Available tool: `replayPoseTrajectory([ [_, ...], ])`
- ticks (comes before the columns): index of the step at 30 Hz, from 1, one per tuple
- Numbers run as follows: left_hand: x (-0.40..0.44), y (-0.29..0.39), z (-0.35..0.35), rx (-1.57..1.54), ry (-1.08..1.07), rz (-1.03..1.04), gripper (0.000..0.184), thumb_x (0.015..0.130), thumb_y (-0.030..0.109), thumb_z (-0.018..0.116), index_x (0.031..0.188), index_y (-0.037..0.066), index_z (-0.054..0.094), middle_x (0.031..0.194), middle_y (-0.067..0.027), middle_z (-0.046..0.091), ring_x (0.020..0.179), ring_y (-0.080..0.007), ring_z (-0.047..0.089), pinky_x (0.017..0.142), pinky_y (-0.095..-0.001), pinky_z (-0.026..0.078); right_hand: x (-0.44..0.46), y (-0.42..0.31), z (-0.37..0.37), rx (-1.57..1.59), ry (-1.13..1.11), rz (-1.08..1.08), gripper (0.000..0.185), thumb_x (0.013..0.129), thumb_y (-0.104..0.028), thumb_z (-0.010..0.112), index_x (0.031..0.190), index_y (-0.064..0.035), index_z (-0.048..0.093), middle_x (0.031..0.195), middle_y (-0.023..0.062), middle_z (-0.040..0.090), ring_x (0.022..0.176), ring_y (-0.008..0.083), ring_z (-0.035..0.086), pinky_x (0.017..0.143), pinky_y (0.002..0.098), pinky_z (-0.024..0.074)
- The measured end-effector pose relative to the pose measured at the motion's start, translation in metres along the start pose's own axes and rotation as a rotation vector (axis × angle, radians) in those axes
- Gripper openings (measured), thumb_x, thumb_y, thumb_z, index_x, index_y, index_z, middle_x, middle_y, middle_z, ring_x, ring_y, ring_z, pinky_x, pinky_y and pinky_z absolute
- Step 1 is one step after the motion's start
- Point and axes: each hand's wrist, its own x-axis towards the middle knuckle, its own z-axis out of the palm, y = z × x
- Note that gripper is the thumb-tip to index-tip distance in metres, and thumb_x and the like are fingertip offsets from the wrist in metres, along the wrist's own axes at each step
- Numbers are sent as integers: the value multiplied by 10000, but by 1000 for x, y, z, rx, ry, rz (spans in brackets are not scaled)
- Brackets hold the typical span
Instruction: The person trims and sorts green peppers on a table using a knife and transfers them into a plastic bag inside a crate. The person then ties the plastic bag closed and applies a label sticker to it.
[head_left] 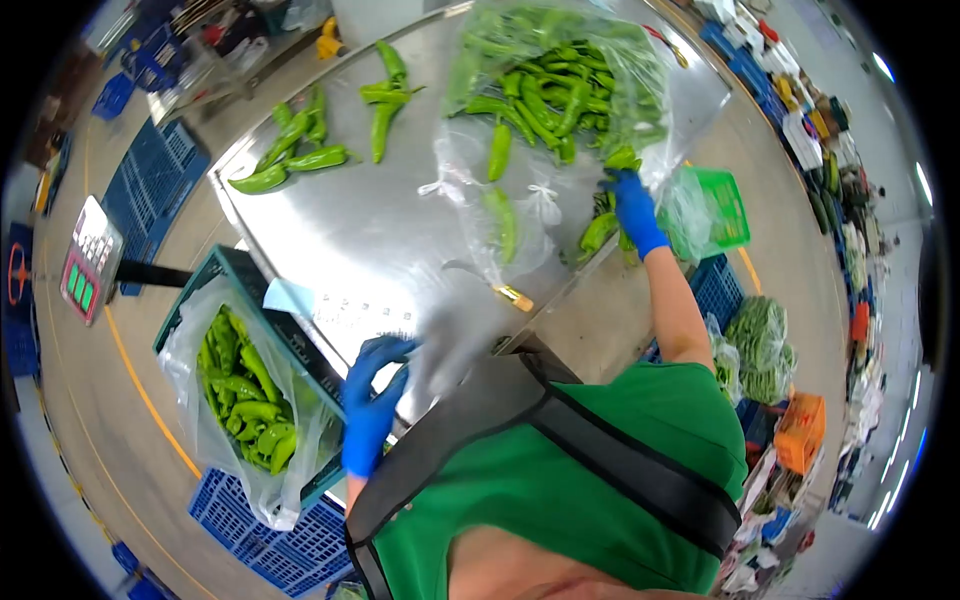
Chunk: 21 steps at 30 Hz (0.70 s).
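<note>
My right hand, in a blue glove, is at the table's right edge with its fingers closed around a green pepper. Several more peppers lie just below it. Beyond is a large clear bag with a heap of green peppers spilling from its mouth. My left hand, also gloved in blue, is at the near edge beside a dark green crate. Its fingers are curved and apart, with nothing visible between them. A blurred grey shape is right beside it.
Loose peppers lie in two groups on the steel table. The crate holds bagged peppers. A scale display stands at the left. A bright green basket and an orange crate are at the right. Blue crates sit on the floor.
</note>
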Motion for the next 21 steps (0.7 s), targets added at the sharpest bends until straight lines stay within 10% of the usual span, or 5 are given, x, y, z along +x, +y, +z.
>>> replayPoseTrajectory([
  [6, 199, -80, 160, 604, -169, 413, 351, 762, -14, 488, 1103, 32, 561, 1123, -192, 537, 1055, -356, 502, 902, -381, 399, -47, 19, 48, 1, -504, -348, 298, 790, -47, 451, 1049, -122, 576, 1324, 43, 434, 1070, 312, 499, 790, 388, 490],
  [8, 239, -143, 179, 1043, 47, 236, 391, 720, -55, 436, 1095, -9, 534, 1152, -200, 517, 1090, -368, 470, 946, -399, 357, -42, 21, 57, 34, -445, -412, 310, 773, -31, 466, 1061, -85, 565, 1319, 67, 436, 1065, 310, 502, 745, 383, 497],
  [13, 209, -152, 134, 471, 805, 69, 176, 821, -15, 470, 982, -17, 543, 926, -135, 534, 874, -215, 535, 767, -287, 424, -42, 26, 41, 37, -463, -505, 423, 666, 13, 551, 1085, 37, 503, 1283, 151, 428, 1059, 296, 507, 639, 333, 506],
  [15, 168, -240, 122, 410, 329, -413, 191, 828, 154, 537, 965, 31, 588, 771, -114, 628, 671, -238, 607, 637, -340, 472, -45, 39, 58, 151, -521, -513, 415, 660, 1, 559, 1072, 20, 511, 1234, 134, 452, 1051, 286, 508, 634, 334, 504],
  [21, 184, -163, 243, 677, 91, -476, 347, 815, 187, 549, 1111, 25, 465, 937, -161, 601, 830, -316, 607, 694, -398, 483, 59, 9, -9, 358, -398, -400, 261, 669, -115, 604, 917, -60, 544, 1063, 87, 511, 977, 265, 509, 648, 347, 494],
])
